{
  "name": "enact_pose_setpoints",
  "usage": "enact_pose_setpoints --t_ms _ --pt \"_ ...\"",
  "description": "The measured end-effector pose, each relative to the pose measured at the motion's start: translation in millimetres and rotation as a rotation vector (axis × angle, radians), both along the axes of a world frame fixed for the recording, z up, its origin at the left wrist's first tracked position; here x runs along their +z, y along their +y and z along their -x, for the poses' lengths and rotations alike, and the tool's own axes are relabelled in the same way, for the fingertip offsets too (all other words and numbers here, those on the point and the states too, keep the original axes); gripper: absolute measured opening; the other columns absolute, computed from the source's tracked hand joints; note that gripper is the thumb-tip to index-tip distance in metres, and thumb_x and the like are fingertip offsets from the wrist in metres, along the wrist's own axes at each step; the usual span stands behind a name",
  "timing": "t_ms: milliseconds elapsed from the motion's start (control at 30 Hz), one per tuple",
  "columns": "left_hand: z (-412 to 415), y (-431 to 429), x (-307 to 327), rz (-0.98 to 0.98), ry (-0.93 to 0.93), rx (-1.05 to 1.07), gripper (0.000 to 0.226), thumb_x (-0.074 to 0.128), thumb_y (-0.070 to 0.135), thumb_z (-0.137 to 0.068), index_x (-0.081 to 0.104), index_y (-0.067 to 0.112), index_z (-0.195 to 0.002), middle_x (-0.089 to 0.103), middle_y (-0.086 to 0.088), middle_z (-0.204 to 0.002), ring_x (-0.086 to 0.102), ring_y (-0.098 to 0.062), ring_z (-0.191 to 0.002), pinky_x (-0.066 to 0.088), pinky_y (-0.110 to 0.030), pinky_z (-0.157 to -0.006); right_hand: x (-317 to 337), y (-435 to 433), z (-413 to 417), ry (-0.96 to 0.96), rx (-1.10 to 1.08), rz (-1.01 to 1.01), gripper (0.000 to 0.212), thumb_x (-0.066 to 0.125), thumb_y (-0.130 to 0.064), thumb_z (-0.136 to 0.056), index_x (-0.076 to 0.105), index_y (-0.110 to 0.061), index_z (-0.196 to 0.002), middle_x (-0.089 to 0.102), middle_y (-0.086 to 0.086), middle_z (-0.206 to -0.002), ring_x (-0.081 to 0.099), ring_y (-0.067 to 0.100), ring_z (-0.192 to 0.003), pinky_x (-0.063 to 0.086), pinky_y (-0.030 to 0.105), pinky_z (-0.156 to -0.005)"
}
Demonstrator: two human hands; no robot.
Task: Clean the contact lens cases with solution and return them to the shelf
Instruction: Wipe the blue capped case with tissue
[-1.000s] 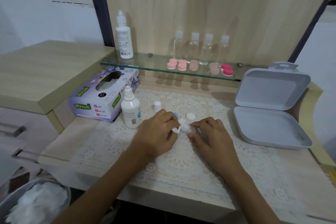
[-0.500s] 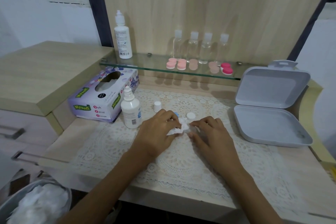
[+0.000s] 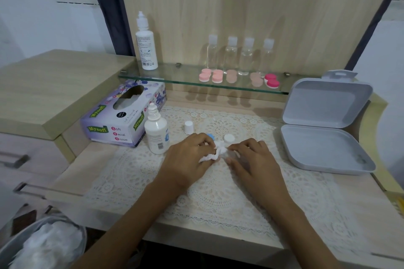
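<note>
My left hand (image 3: 189,155) pinches a crumpled white tissue (image 3: 215,152) on the lace mat. My right hand (image 3: 251,157) holds a contact lens case against the tissue; the case is mostly hidden under the fingers. A white lens-case cap (image 3: 228,138) and a blue cap (image 3: 210,136) lie just behind my hands. An uncapped solution bottle (image 3: 156,131) stands left of my left hand, its small white cap (image 3: 188,127) beside it. Several pink and red lens cases (image 3: 217,76) sit on the glass shelf (image 3: 175,76).
A tissue box (image 3: 122,118) is at the left. An open grey plastic box (image 3: 323,129) lies at the right. On the shelf stand a tall solution bottle (image 3: 146,46) and several small clear bottles (image 3: 246,57). A bin with used tissues (image 3: 43,247) is at lower left.
The tissue has been twisted and drawn out a little toward my left hand; both hands stay in nearly the same spot over the case.
</note>
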State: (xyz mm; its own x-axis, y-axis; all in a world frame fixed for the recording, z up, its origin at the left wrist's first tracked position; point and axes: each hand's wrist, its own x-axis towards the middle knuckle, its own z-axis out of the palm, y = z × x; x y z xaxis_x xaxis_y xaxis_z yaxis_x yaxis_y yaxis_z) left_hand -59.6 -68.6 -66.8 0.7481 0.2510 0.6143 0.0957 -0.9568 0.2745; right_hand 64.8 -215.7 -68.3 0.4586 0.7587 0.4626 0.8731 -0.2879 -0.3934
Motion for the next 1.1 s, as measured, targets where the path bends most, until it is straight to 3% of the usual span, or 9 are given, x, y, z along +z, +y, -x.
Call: enact_pose_setpoints --t_ms 567,667,867,1100 --pt "-2.8 1.8 -3.5 0.041 0.04 -0.003 0.021 0.068 0.035 -0.083 0.062 0.015 -0.09 0.057 0.009 -0.094 0.052 -0.006 -0.078 0.049 -0.028 -0.056 0.7 0.9 2.3 -0.006 -0.015 0.011 0.03 0.054 -0.035 -0.089 0.064 -0.02 -0.114 0.058 -0.004 -0.105 0.047 0.015 -0.095 0.046 0.035 -0.077" --pt "0.3 0.3 -1.7 0.038 0.032 -0.03 0.019 0.065 0.033 -0.082 0.067 0.018 -0.093 0.059 0.011 -0.097 0.057 -0.007 -0.079 0.052 -0.029 -0.056 -0.5 1.4 1.4 -0.013 -0.021 0.007 0.027 0.061 -0.03 -0.09 0.064 -0.02 -0.115 0.058 -0.004 -0.105 0.047 0.015 -0.095 0.046 0.034 -0.078" --pt "0.4 1.5 -1.4 0.033 0.039 -0.004 0.012 0.072 0.029 -0.079 0.071 0.021 -0.088 0.06 0.017 -0.097 0.058 -0.002 -0.077 0.052 -0.031 -0.052 -1.1 2.0 1.7 -0.023 -0.025 0.006 0.031 0.054 -0.036 -0.089 0.064 -0.021 -0.114 0.057 -0.005 -0.104 0.046 0.013 -0.093 0.044 0.03 -0.075" --pt "-1.4 0.0 0.6 0.064 0.022 -0.008 0.03 0.063 0.042 -0.08 0.069 0.014 -0.087 0.063 0.011 -0.092 0.061 -0.01 -0.074 0.054 -0.033 -0.057 -1.1 1.8 2.3 -0.046 -0.03 0.014 0.026 0.058 -0.033 -0.09 0.064 -0.023 -0.113 0.057 -0.006 -0.103 0.045 0.012 -0.092 0.041 0.028 -0.073"
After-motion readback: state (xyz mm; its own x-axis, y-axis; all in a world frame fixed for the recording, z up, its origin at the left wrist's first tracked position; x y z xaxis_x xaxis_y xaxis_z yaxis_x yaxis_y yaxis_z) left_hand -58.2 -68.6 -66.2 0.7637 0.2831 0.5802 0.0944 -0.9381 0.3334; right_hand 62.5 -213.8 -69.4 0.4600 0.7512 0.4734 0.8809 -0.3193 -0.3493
